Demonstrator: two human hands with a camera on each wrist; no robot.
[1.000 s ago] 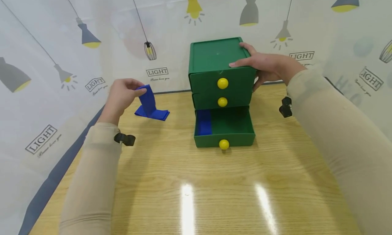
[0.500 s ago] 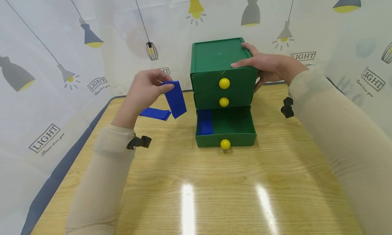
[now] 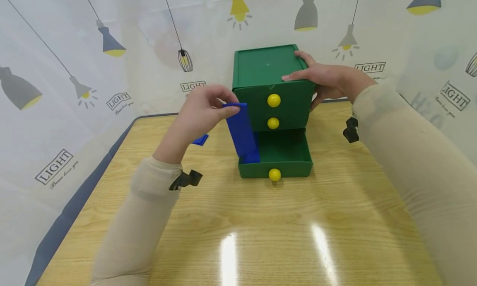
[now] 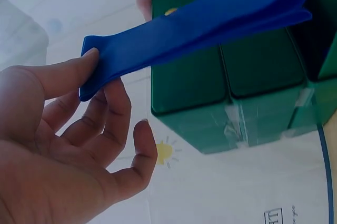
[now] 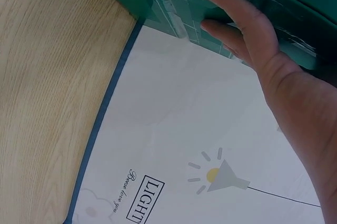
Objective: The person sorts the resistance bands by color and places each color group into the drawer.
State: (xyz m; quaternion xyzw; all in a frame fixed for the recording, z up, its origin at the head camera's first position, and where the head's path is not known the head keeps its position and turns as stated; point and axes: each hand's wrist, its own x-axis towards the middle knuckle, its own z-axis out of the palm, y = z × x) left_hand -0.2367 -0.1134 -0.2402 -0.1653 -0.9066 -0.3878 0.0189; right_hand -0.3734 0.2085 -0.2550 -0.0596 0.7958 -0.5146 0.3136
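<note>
My left hand [image 3: 203, 112] pinches a folded blue loop band [image 3: 240, 130] by its upper end, between thumb and fingers. The band hangs at the left side of the green drawer unit [image 3: 268, 66], its lower end overlapping the pulled-out bottom drawer [image 3: 285, 170]. Another blue band [image 3: 252, 156] lies along that drawer's left side, partly hidden behind the held one. In the left wrist view, the held band [image 4: 195, 21] shows a rounded fold at its far end. My right hand [image 3: 322, 78] rests on the unit's upper right edge, its fingers spread over the top and side.
The two upper drawers, with yellow knobs [image 3: 273, 100], are closed. A further blue piece [image 3: 200, 139] lies on the wooden table [image 3: 208, 203], mostly hidden by my left hand. A white lamp-print cloth [image 3: 156, 54] stands behind the unit.
My left hand has lifted the blue band off the one under it on the table and carried it right, to the bottom drawer's left side. My right hand has stayed on the unit.
</note>
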